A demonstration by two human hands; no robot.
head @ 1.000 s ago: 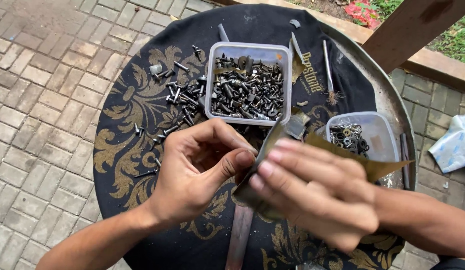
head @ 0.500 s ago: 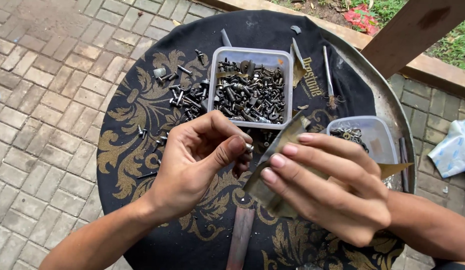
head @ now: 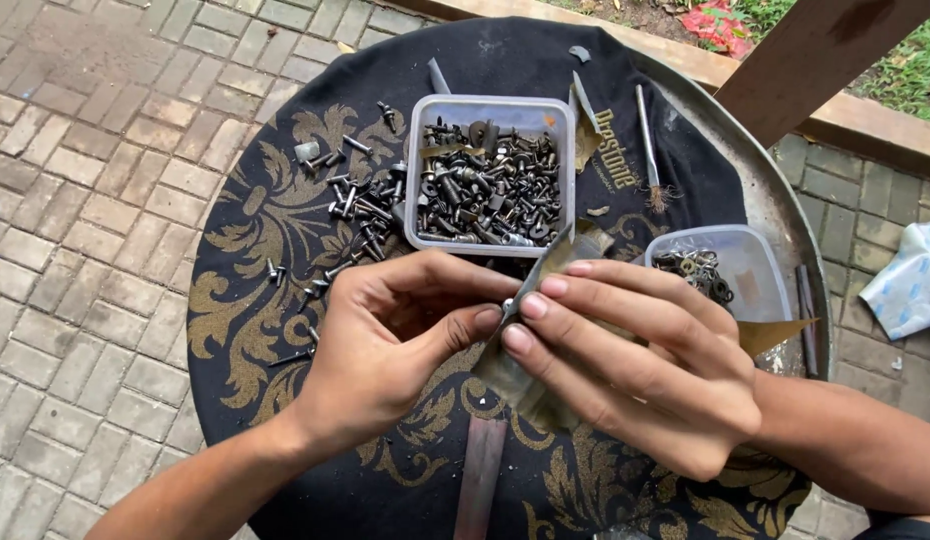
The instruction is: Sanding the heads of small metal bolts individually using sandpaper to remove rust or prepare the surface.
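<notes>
Left hand (head: pixel 405 345) pinching a small screw (head: pixel 507 304) between thumb and forefinger, right at the edge of the metal strip (head: pixel 525 375). Right hand (head: pixel 635 370) gripping that strip, fingers wrapped over its face, strip tilted up over the middle of the desk (head: pixel 285 250). Best to keep the strip steady and the screw square to it, pinch light. Loose screws (head: pixel 360 210) lying far left on the cloth, full tub (head: pixel 490 175) just beyond the hands, washer tub (head: pixel 720 275) to the right. Worth working low over the cloth in case of a drop.
</notes>
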